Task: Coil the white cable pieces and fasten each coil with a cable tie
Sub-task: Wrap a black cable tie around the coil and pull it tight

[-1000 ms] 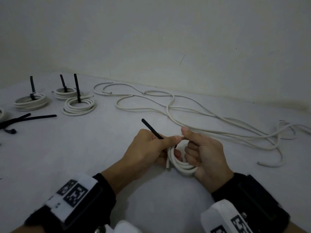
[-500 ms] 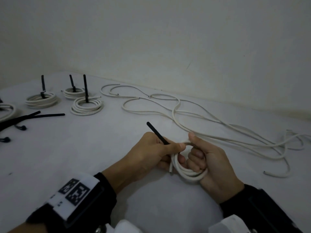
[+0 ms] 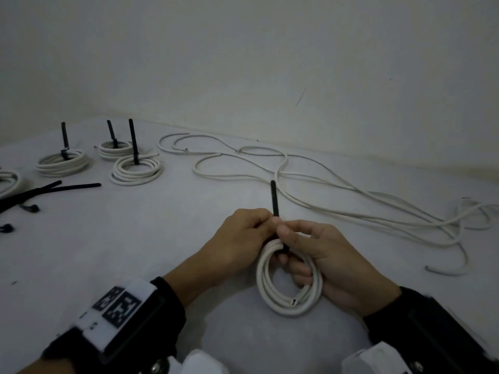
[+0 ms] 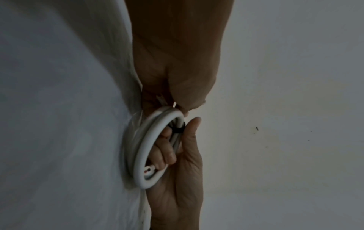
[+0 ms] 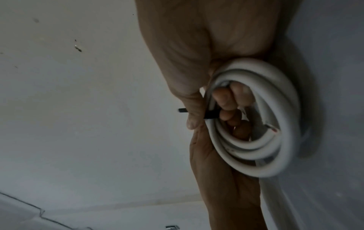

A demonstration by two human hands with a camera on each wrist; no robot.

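A small white cable coil (image 3: 289, 292) is held just above the table, ring facing up. My right hand (image 3: 290, 248) grips it, fingers through the ring and thumb on top by the black cable tie (image 3: 275, 198). The tie is wrapped around the coil's far side, its tail pointing up. My left hand (image 3: 270, 222) pinches the tail just above the coil. In the left wrist view the tie band (image 4: 178, 130) crosses the coil (image 4: 141, 147). The right wrist view shows the coil (image 5: 275, 140), the tie (image 5: 210, 115) and my right hand's fingers (image 5: 226, 101) inside the ring.
Three tied coils (image 3: 62, 164) (image 3: 114, 149) (image 3: 136, 171) stand at the back left, tie tails up. Part of another coil (image 3: 8, 179) shows at the left edge. Loose black ties (image 3: 48, 188) lie near them. Long loose white cables (image 3: 337, 190) sprawl across the back right, near the wall.
The tie's tail has swung from leaning left to standing nearly upright. The coil has tipped flatter, so its ring faces me, and my right thumb has moved onto the tie.
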